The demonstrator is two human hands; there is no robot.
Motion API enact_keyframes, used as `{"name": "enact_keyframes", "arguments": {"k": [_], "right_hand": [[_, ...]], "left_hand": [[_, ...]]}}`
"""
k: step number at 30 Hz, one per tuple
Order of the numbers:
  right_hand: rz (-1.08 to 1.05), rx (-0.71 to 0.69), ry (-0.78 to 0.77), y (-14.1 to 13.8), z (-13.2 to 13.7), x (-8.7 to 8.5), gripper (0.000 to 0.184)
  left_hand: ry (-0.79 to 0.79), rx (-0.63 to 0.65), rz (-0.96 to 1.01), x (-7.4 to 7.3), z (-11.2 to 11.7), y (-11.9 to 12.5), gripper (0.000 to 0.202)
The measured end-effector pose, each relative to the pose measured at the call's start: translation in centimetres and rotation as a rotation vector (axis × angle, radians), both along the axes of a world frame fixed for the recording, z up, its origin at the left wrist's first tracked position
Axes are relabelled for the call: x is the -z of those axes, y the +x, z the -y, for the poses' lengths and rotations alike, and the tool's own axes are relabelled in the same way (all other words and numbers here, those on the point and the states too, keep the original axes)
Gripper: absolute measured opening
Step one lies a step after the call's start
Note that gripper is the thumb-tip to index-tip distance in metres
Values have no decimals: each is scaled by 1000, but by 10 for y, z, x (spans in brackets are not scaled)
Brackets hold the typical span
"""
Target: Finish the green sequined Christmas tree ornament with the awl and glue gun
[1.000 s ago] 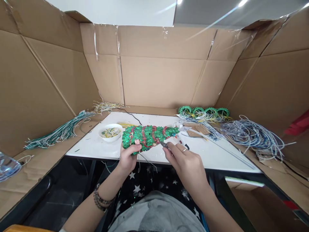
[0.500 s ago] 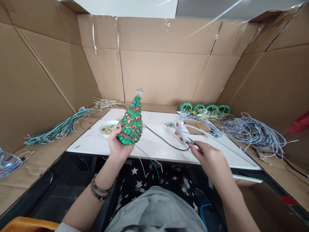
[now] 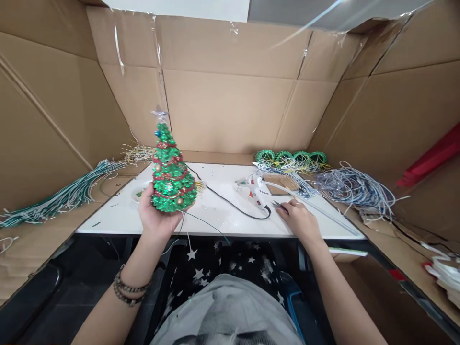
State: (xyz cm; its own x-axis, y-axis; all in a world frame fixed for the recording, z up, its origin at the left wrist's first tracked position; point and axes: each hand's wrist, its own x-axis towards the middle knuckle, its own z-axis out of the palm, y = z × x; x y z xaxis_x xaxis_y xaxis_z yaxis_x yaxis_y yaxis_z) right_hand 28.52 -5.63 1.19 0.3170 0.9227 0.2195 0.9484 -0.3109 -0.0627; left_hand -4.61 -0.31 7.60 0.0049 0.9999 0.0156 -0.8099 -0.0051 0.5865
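A green beaded Christmas tree [image 3: 172,179] with red garland, small baubles and a clear star top stands nearly upright in my left hand [image 3: 158,215]. The fingers are wrapped round its base, and thin green and white wires trail below it. Low over the white table, my right hand [image 3: 300,220] is closed on a small pointed metal tool [image 3: 276,204]; its handles are mostly hidden by the fingers. Just left of this hand lies a hot glue gun [image 3: 254,191] with a black cord and a long glue stick in its back.
Green rings [image 3: 283,158] with loose wire ends stand at the back right, beside a coiled wire bundle [image 3: 355,189]. Green-and-white wires [image 3: 64,191] lie along the left. A white bowl [image 3: 135,195] is partly behind my left hand. Cardboard walls [image 3: 230,105] enclose the table.
My left hand has raised the tree slightly, moved it left and turned it. My right hand has come down to the tabletop with the pointed tool. The whole view has shifted too.
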Motion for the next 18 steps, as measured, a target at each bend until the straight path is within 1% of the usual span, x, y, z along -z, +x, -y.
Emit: {"name": "enact_keyframes", "arguments": {"k": [3,6,8,11,13,14,16,18], "right_hand": [[2,-20,24,7,-9,-5,28],[7,2,70,20,-27,-19,35],[8,-4,77,30,-43,-29,37],[-3,-12,36,46,-73,-39,32],[-15,0,1,54,-92,-40,26],[-21,9,-14,57,-100,-39,27],[-35,43,-34,63,-114,-36,32],[-52,88,-40,69,-124,-32,34]], "left_hand": [[45,-48,-11,-10,-2,-12,41],[100,-122,-6,-18,-1,-19,42],[147,-150,5,-19,0,-23,44],[192,-163,-5,-18,-1,-27,45],[209,-167,-12,-16,-3,-31,45],[221,-169,-9,-16,-4,-33,44],[238,-192,-3,-18,-6,-37,44],[249,-253,-9,-22,-6,-41,45]]}}
